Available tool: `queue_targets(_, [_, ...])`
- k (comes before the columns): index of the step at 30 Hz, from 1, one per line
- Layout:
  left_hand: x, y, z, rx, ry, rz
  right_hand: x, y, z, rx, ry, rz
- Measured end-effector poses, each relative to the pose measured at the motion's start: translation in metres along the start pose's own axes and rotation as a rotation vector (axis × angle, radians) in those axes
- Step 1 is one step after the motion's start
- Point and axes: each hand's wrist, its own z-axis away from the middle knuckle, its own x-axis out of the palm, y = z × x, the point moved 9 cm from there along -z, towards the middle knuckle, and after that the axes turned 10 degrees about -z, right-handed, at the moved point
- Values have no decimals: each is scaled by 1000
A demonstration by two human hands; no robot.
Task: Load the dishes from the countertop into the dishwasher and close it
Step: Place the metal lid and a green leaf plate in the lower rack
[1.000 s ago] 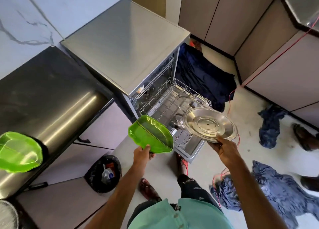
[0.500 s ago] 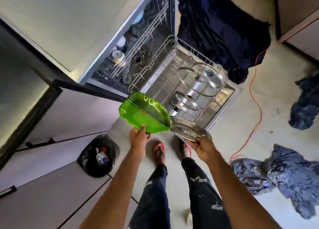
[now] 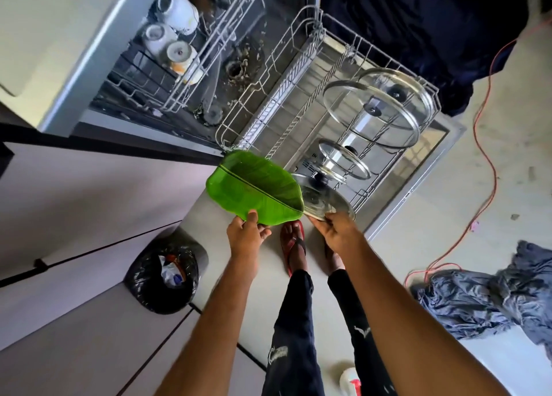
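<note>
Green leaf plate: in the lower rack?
No, the left hand grips the green leaf plate by its rim, outside the lower rack.

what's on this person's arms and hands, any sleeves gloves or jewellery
The left arm and right arm are bare down to the frame's edge, no sleeves showing. The left hand and right hand wear no gloves; no watch, bracelet or ring is visible.

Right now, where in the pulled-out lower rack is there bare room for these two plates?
Free: the tine rows between the left wall of the lower rack and the glass lids. Crowded: the right half, where the lids stand in file. The green plate and steel plate would likely fit left.
</note>
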Motion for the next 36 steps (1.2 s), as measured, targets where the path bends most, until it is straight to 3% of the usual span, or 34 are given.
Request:
queue_targets(8, [-9, -8, -11, -44, -11, 24, 18, 14, -13, 16, 22, -59])
queue_targets(17, [2, -4, -16, -22, -35, 25, 34, -19, -29, -58, -44, -63])
queue_targets(27, [16, 0, -16, 1, -81, 36, 29, -44, -25, 11, -74, -72])
queue_targets(29, [17, 3, -15, 3, -93, 34, 22, -45, -10, -3, -42, 22])
queue_targets(33, [14, 12, -15, 13, -109, 25, 9, -53, 12, -113, 40, 445])
queue_targets(36, [12, 22, -19, 29, -125, 45, 19, -57, 45, -268, 73, 669])
